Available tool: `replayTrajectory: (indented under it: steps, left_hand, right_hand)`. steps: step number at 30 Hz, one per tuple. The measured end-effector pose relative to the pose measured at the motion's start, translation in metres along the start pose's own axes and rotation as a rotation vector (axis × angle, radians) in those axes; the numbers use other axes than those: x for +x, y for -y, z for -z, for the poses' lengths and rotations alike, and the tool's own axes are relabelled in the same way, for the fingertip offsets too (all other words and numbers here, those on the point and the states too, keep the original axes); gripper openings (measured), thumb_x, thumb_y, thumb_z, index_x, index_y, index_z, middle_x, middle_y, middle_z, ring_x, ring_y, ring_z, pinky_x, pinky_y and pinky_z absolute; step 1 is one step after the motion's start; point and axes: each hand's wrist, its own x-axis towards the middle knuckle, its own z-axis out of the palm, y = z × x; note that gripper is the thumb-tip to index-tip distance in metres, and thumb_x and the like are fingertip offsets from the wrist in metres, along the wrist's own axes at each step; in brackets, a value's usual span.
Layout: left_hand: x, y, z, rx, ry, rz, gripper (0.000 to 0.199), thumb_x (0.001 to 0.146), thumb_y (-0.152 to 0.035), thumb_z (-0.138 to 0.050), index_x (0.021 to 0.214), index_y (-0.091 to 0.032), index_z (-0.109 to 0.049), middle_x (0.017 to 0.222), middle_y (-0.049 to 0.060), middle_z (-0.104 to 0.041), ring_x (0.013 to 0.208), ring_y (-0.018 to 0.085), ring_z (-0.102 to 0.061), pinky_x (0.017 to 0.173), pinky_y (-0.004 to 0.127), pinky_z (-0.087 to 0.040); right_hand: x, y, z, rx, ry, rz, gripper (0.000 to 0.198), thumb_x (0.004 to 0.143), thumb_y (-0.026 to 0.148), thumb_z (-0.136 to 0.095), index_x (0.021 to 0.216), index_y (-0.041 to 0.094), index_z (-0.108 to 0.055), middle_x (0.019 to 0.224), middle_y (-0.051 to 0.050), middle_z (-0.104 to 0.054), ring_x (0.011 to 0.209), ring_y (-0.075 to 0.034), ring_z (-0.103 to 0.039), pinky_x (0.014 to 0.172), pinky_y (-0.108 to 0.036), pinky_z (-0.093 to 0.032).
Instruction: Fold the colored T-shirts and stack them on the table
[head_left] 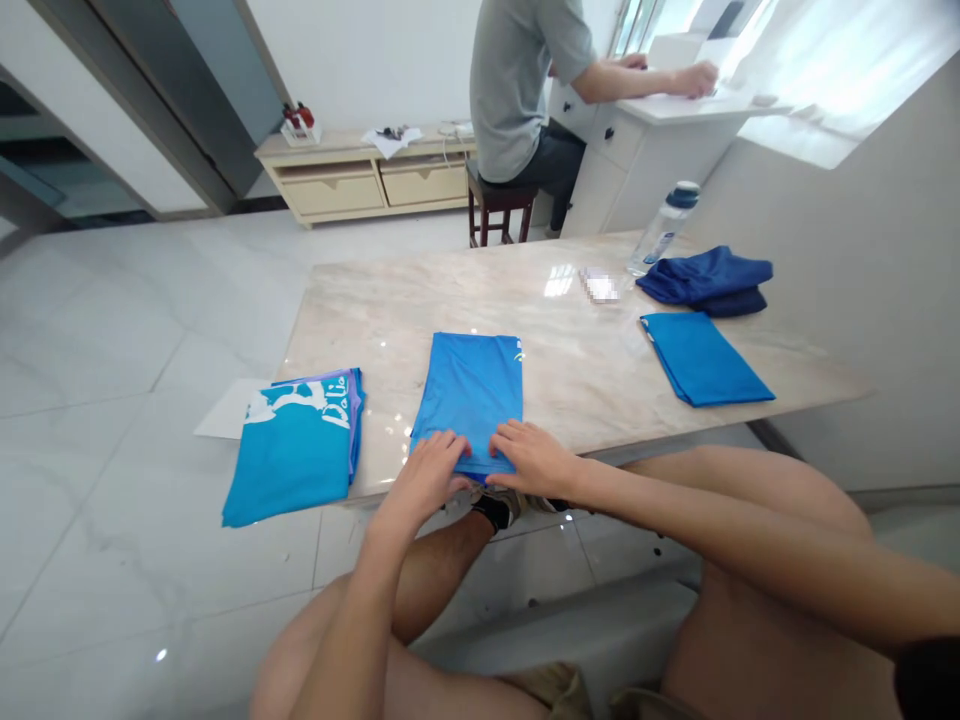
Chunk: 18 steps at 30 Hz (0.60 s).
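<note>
Pressing down on the near edge of a folded blue cloth (471, 395), my left hand (429, 477) and right hand (531, 457) lie side by side, palms down, fingers spread flat and gripping nothing. I see the fingertips of both hands almost meeting at the cloth's lower hem. The cloth sits at the front middle of the marble worktop (420, 300), its near end right at the worktop's edge, just above my bare knees.

To its left lies a stack of turquoise shirts (296, 450) with white lettering, its near end hanging over the worktop's edge. Well apart on the right rests another folded blue cloth (703, 358), and beyond it a crumpled dark blue garment (709, 280). Just beside that garment stands a clear water bottle (664, 230) with a dark cap.

Farther back, a person in a grey shirt (517, 80) sits on a dark stool (499, 205) at a white desk (660, 130), both hands on its top. A low cream cabinet (360, 180) lines the far wall.
</note>
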Motion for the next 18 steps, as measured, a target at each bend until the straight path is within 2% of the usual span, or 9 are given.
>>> replayTrajectory:
  steps: [7,13,18]
  left_hand:
    - [0.017,0.0,-0.009,-0.081,-0.024,-0.041,0.021,0.094,-0.024,-0.083,0.112,-0.022,-0.071,0.113,0.007,-0.076,0.111,0.03,-0.069,0.094,0.04,-0.05]
    - [0.029,-0.002,-0.008,-0.154,-0.019,-0.056,0.01,0.099,-0.021,-0.076,0.108,-0.022,-0.073,0.11,0.006,-0.078,0.107,0.027,-0.072,0.093,0.036,-0.052]
    - [0.033,-0.016,-0.006,-0.032,-0.058,-0.083,0.008,0.105,-0.023,-0.066,0.11,-0.021,-0.072,0.11,0.007,-0.077,0.11,0.028,-0.07,0.096,0.039,-0.051]
  right_hand:
    - [-0.002,-0.001,-0.017,0.024,-0.053,-0.149,0.021,0.097,0.037,-0.086,0.103,0.02,-0.074,0.103,-0.007,-0.076,0.104,-0.029,-0.07,0.087,-0.038,-0.049]
    - [-0.008,0.009,-0.029,0.033,-0.155,-0.188,0.038,0.093,0.047,-0.089,0.113,0.019,-0.073,0.111,-0.01,-0.074,0.112,-0.032,-0.064,0.091,-0.041,-0.047]
    - [-0.005,0.004,-0.03,-0.009,-0.175,-0.184,0.017,0.1,0.03,-0.081,0.111,0.019,-0.075,0.109,-0.009,-0.074,0.112,-0.03,-0.061,0.092,-0.039,-0.046]
